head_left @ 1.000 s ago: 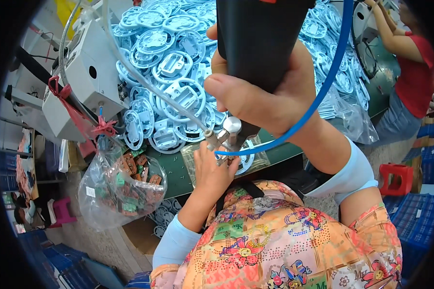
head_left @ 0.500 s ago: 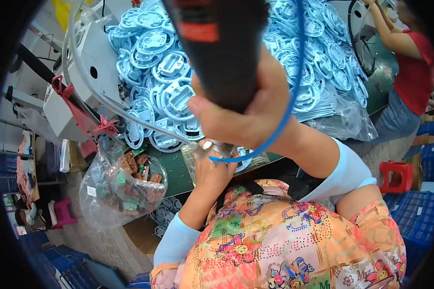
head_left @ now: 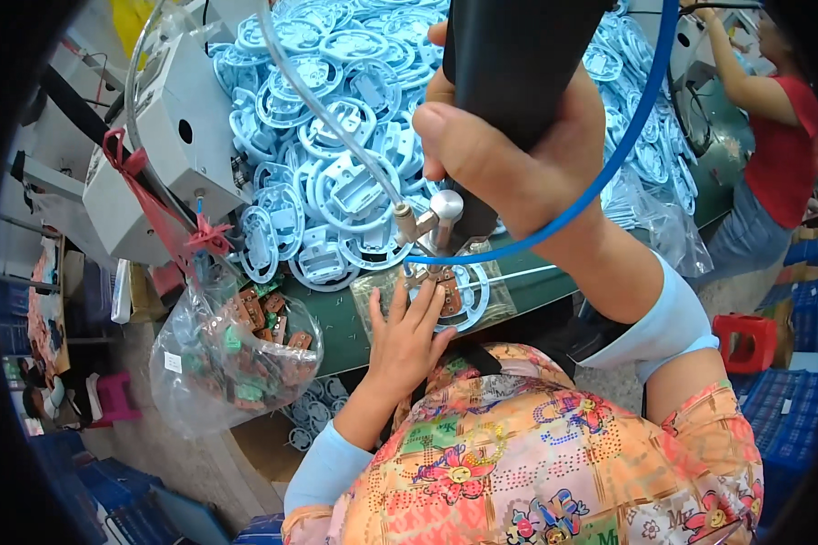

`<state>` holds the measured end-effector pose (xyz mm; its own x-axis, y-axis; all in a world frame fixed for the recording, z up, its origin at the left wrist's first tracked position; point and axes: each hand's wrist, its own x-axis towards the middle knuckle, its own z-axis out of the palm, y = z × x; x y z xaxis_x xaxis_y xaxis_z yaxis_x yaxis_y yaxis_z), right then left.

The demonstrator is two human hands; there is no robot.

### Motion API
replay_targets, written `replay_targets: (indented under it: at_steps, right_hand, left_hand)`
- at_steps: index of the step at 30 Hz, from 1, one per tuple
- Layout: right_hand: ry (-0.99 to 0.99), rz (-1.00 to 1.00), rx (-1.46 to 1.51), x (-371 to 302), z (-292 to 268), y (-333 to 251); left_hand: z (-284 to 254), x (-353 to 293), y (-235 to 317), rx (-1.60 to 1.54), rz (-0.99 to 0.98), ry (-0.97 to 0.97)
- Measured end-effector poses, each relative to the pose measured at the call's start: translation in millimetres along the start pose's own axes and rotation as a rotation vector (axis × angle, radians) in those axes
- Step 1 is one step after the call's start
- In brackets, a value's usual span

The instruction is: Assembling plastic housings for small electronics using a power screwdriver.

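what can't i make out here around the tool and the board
Head view: black tool's top, cut off by the upper edge.
Head view: right grip, fingers partly hidden behind the tool.
Head view: brown board, partly covered by the left grip.
Head view: whether the tool touches the board, too small to tell.

Black tool [head_left: 509,82] inside the right fingers [head_left: 468,150], blue hose [head_left: 620,163] beside them, silver fitting [head_left: 446,207] below them, brown board [head_left: 450,298] and pale blue ring [head_left: 484,295] at the left fingers [head_left: 417,304], pale blue parts [head_left: 354,186] beyond, dark green table [head_left: 341,341] around, orange garment [head_left: 482,436] with flower pattern behind.
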<state>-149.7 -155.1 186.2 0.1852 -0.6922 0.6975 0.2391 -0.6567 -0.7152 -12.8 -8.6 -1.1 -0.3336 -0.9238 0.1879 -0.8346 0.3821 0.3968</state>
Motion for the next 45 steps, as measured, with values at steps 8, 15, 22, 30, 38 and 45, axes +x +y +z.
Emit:
replay_targets:
  at_steps: [8,15,22,30,38,45]
  right_hand:
    - [-0.035,0.102,0.087,1.4,3.8,5.5]
    - [-0.013,0.091,0.088,3.2,5.9,5.0]
    - [-0.059,0.092,0.035,5.6,-0.4,5.1]
    - [-0.095,0.157,0.157,8.4,-6.2,11.1]
    - [-0.08,0.102,0.034,3.3,0.2,5.7]
    - [-0.036,0.166,0.084,-5.7,-0.8,12.0]
  left_hand:
    - [-0.8,0.8,-1.6,-0.018,-0.017,-0.009]
    - [-0.7,0.9,-0.9,-0.028,-0.019,-0.006]
    - [-0.9,1.2,-1.0,-0.03,-0.007,0.008]
    - [-2.7,1.7,-0.1,-0.031,-0.015,0.0]
    - [0.4,0.5,-2.0,-0.038,-0.006,0.022]
    - [0.6,0.9,-2.0,-0.032,-0.001,0.037]
